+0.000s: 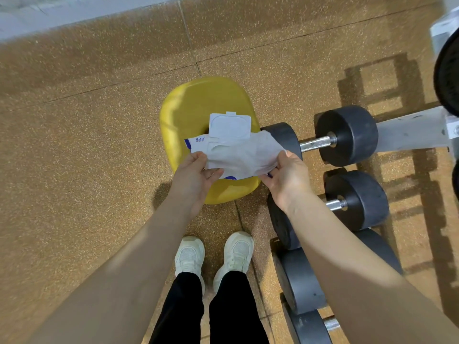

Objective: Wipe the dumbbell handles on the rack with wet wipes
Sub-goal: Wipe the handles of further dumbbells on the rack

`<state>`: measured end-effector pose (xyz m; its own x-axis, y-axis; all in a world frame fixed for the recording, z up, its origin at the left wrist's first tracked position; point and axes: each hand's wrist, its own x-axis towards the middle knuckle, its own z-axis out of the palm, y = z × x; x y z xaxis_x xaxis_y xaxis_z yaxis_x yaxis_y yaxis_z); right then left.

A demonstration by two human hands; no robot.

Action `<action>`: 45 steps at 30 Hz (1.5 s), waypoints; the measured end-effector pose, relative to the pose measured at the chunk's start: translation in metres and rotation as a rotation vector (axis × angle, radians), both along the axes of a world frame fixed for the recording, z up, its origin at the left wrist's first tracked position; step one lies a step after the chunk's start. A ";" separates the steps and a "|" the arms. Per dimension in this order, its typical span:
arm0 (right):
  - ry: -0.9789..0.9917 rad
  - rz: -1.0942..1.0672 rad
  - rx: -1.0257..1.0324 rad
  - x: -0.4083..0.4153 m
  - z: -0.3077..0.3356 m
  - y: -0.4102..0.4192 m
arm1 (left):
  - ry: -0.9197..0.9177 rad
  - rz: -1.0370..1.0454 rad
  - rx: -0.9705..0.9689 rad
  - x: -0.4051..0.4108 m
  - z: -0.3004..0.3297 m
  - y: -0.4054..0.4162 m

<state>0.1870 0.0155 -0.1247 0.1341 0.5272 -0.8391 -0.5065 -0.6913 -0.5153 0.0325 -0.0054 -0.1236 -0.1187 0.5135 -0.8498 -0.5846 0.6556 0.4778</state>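
A white wet wipe (244, 155) is stretched between my two hands above a yellow stool (188, 105). My left hand (195, 176) pinches its left edge and my right hand (285, 177) pinches its right edge. Under the wipe lies the wipes pack (196, 142), white with blue print, its lid (229, 125) flipped open. To the right, black dumbbells lie on a white rack (412, 129). The top dumbbell (346, 135) shows a bare steel handle (315, 144). My right forearm hides most of the handle of the second dumbbell (357, 198).
More black dumbbells (300, 281) sit lower on the rack at the right, partly behind my right arm. A black weight plate (447, 73) shows at the far right edge. My feet in white shoes (213, 256) stand on speckled brown floor just before the stool.
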 end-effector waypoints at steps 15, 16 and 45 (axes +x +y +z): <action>0.162 0.149 0.105 -0.010 0.005 0.004 | 0.630 -0.600 0.240 0.025 0.008 0.011; 0.153 0.133 0.105 -0.009 0.005 0.005 | 0.611 -0.562 0.215 0.023 0.008 0.011; 0.012 -0.173 -0.258 0.054 0.003 -0.020 | 1.047 -1.019 0.080 0.016 -0.018 -0.006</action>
<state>0.2411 -0.0042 -0.1215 0.1925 0.2668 -0.9443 -0.6331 -0.7015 -0.3273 0.0486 -0.0111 -0.1413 -0.2154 0.7925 -0.5706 0.7363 0.5157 0.4382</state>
